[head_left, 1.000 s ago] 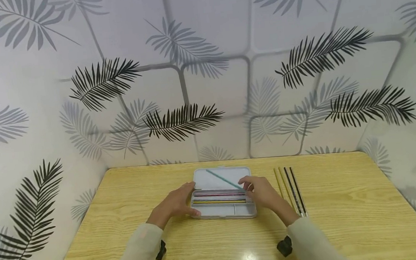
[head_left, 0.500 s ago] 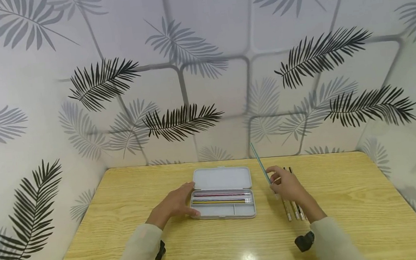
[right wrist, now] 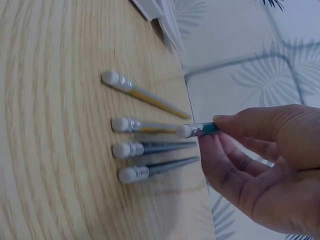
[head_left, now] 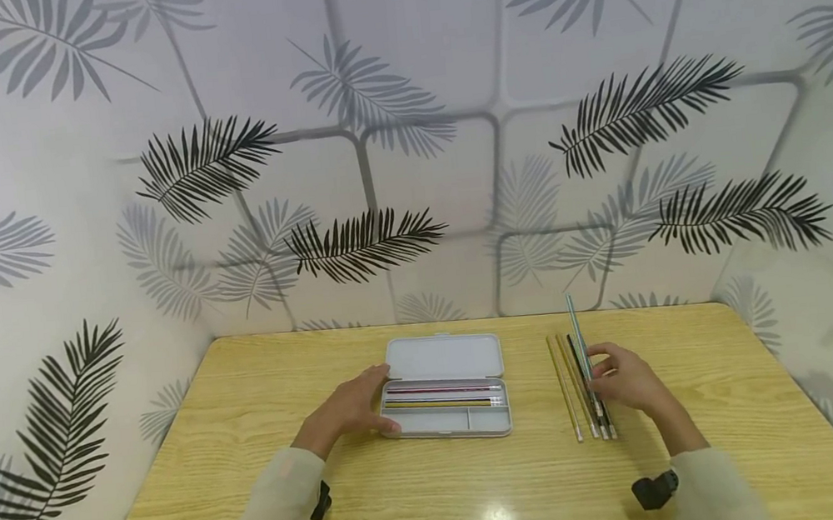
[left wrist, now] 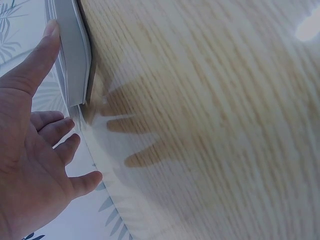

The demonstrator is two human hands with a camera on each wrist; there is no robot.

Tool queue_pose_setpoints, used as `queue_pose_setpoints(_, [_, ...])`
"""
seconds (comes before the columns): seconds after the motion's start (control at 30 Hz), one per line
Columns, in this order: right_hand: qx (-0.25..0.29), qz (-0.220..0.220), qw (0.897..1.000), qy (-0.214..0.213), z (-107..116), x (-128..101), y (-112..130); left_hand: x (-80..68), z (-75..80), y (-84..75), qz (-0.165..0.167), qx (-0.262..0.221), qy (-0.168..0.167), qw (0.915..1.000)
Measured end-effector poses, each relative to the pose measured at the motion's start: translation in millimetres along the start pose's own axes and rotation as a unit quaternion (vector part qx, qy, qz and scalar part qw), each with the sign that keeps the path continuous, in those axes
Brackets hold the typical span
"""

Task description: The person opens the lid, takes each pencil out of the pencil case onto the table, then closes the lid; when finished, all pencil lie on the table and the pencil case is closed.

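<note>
One teal pencil (head_left: 577,330) is held in the right hand (head_left: 625,380) at the right of the table (head_left: 250,410). Thumb and fingertips pinch it near its white eraser (right wrist: 183,131). Long axis: near to far, with the far end slightly left. The eraser end faces near; the far end appears against the wall (head_left: 457,285) in the head view. Contact with the pencils below cannot be determined.

Two yellow pencils (head_left: 562,384) and two dark pencils (right wrist: 172,165) lie on the table beneath and left of the right hand, roughly side by side, eraser ends near, far ends slightly left.

The pencil box (head_left: 432,421) is open to the left of these, lid (head_left: 444,358) at the far side. Slim pencils (head_left: 438,405) in its far compartment run left to right. The left hand (head_left: 348,405) is at the box's left end: thumb touching the box, fingers spread wide, nothing gripped.
</note>
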State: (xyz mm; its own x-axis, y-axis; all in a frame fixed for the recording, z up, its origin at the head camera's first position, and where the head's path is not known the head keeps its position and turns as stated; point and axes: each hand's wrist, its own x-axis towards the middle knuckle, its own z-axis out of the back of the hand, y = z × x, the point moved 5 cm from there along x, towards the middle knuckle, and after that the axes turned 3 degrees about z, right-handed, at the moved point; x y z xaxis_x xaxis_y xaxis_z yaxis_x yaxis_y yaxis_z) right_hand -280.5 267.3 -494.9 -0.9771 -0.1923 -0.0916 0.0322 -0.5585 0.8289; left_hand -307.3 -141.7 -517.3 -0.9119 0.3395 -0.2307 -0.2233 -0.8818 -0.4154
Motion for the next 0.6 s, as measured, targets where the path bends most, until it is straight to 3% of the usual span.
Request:
queue_pose_setpoints(0.23, [-0.005, -0.06, 0.998, 0.017, 9.4, -11.7, -14.9, 0.7, -0.6, 1.5, -0.001, 0.0, -0.005, 1.0])
queue_pose_setpoints(0.6, [-0.059, -0.094, 0.994, -0.005, 9.6, -14.0, -31.9, 1.4, -0.7, 1.3, -0.002, -0.001, -0.002, 1.0])
